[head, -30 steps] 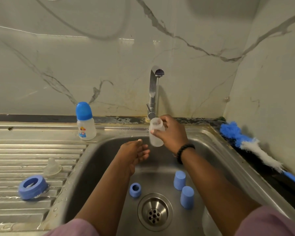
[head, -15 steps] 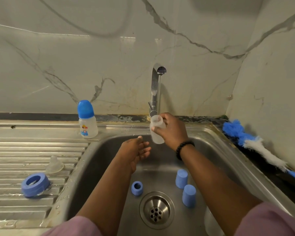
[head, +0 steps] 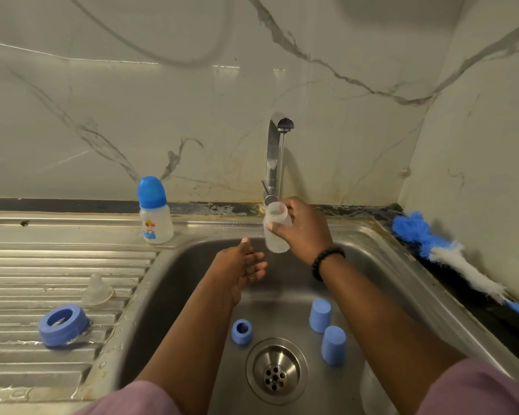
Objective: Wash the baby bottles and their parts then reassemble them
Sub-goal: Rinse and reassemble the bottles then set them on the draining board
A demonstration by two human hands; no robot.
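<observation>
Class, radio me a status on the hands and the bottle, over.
Right hand grips open bottle upright under the tap. Left hand open, empty, just below. Nothing in the way.

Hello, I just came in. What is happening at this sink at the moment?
A person is washing baby bottle parts at a steel sink. The right hand holds an open translucent bottle upright under the chrome tap, where a thin stream of water runs. The left hand is open just below it, holding nothing. Two blue caps and a small blue ring lie in the basin. A big blue collar and a clear nipple sit on the drainboard; one capped bottle stands behind.
</observation>
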